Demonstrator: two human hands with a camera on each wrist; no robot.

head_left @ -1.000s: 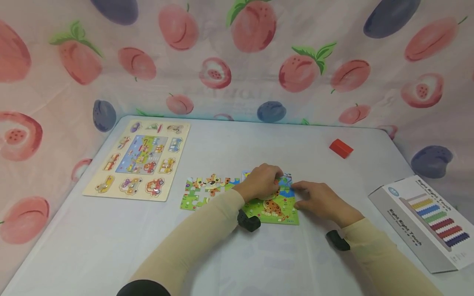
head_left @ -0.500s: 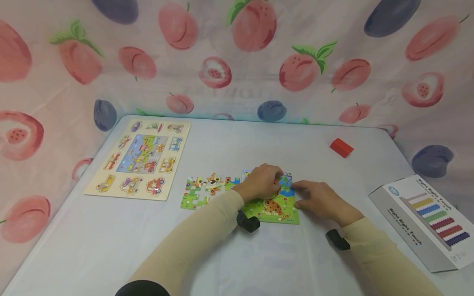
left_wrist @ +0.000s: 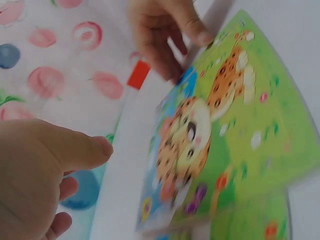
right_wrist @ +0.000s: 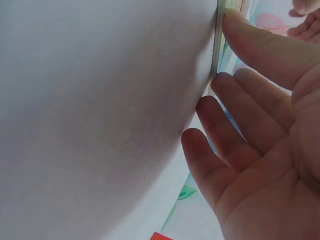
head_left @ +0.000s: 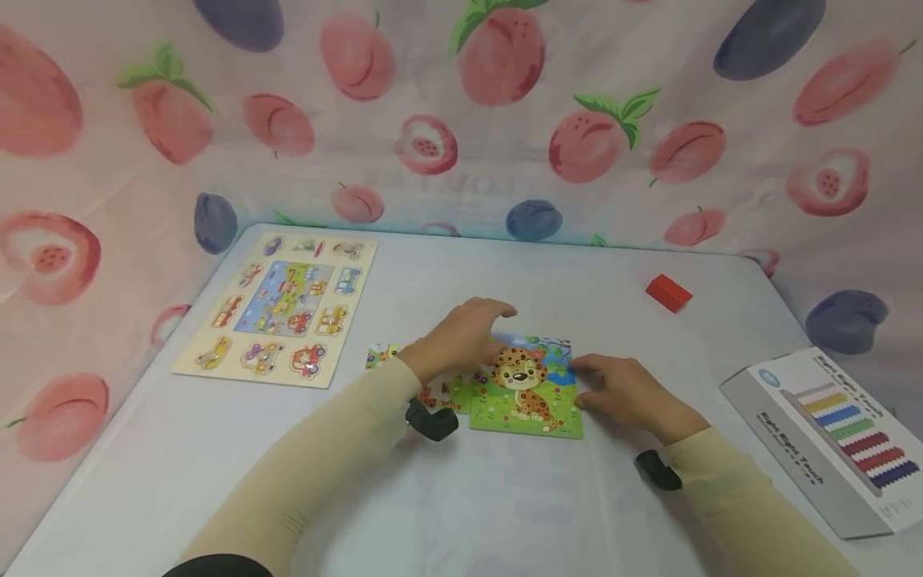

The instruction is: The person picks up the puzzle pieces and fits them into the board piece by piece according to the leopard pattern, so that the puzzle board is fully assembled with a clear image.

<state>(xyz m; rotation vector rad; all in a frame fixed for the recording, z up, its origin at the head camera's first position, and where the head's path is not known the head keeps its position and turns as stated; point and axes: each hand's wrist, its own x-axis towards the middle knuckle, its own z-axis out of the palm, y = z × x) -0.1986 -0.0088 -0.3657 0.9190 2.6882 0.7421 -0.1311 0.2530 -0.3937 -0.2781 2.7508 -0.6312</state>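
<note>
Sweeping left off the cub's face, the left hand (head_left: 461, 340) bared nearly all of the leopard-cub board (head_left: 530, 393) that it had covered half a second earlier, while the right hand (head_left: 626, 394), as we watched, held its post at the board's right edge. We found the board flat on the white tabletop (head_left: 537, 505), with jigsaw pieces (head_left: 457, 394) on its left, partly under the left arm; whether they touched it we could not tell. A wooden vehicle board (head_left: 288, 377) lay beyond those pieces, a red block (head_left: 669, 293) sat past the leopard board's far right corner, and a printed box (head_left: 808, 441) stood well to its right. We judged that the right hand was braced there to keep the board from sliding, and that the outlying items were set aside to leave working room around it. On the left hand, we saw the thumb stretched well away from loosely bent fingers, gripping nothing and seemingly free of the board. On the right, we saw fingers slightly spread, nearly straight, the thumb well apart, with thumb tip and forefinger resting against the board's edge rather than pinching it.
</note>
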